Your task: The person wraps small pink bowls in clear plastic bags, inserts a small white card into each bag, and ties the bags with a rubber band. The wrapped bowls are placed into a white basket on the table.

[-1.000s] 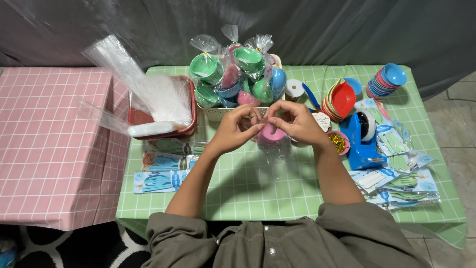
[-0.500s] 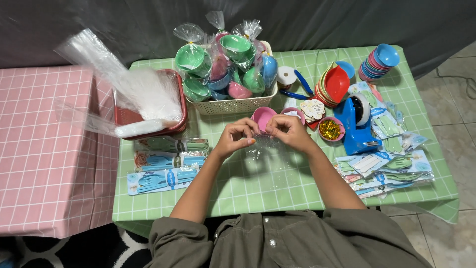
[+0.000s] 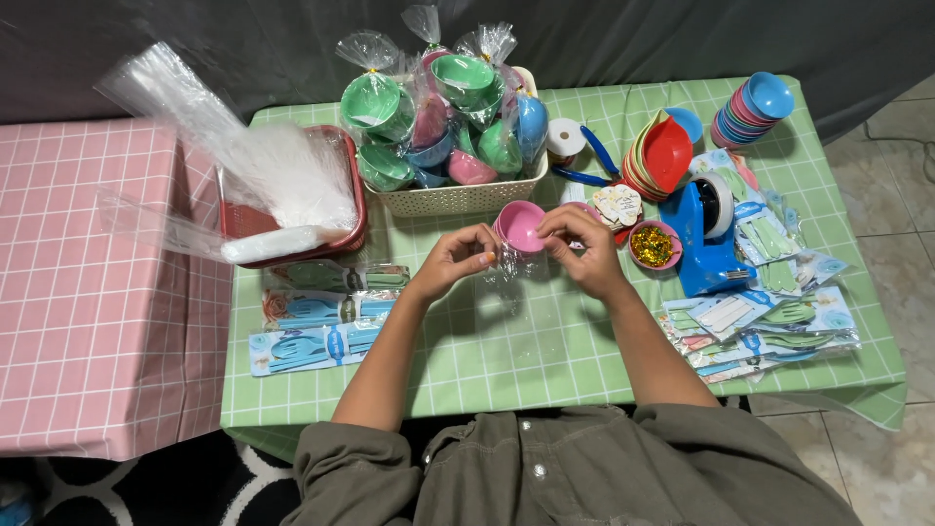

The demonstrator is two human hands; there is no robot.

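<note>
Item held: small round pink plastic bowl (image 3: 520, 225), pinched at its rim from both sides, raised just above the bench (image 3: 506, 341), which is covered in a green checked cloth.

Left hand (image 3: 456, 261): grip clenched on the bowl's left edge and on the clear cellophane wrap (image 3: 506, 278) hanging just beneath the grip.

Right hand (image 3: 582, 245): grip clenched on the bowl's right edge, fingers curled over the rim.

Just right of the grip: small pink cup of gold sequins (image 3: 653, 245), then a blue tape dispenser (image 3: 709, 234); packs of plastic cutlery (image 3: 769, 326) lie further right and nearer the person.

Left of the grip: flat packs of blue cutlery (image 3: 317, 326); beyond them a red tray of clear plastic bags (image 3: 282, 195).

Beyond the grip: white perforated basket (image 3: 458, 195) filled with cellophane-wrapped green, blue and pink bowls. Far right: stacked coloured bowls (image 3: 752, 105).
</note>
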